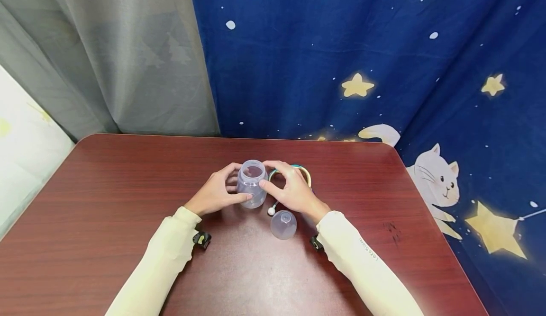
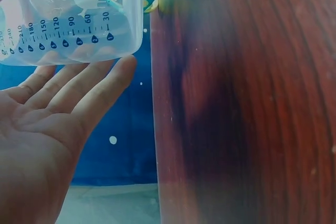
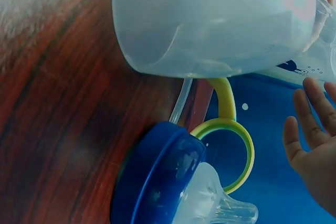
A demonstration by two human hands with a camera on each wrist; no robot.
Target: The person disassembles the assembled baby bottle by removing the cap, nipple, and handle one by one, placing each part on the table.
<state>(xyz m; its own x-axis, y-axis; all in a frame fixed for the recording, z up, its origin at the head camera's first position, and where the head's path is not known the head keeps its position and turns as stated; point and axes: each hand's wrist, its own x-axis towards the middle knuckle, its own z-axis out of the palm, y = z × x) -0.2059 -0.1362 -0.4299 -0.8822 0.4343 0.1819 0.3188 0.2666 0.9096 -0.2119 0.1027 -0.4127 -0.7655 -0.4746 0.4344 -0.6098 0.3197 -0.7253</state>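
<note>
Head view: one clear bottle (image 1: 251, 183) is seen upright at the middle of the dark red surface (image 1: 106, 202), gripped between two hands. The left hand (image 1: 215, 194) is curled against it from 9 o'clock, the right hand (image 1: 292, 190) from 3 o'clock, fingers of both clamped on its sides. One clear cap (image 1: 283, 224) lies at 5 o'clock of the bottle. One blue collar with teat (image 3: 173, 182) and two yellow-green handles (image 3: 231, 135) lie behind the right hand.
</note>
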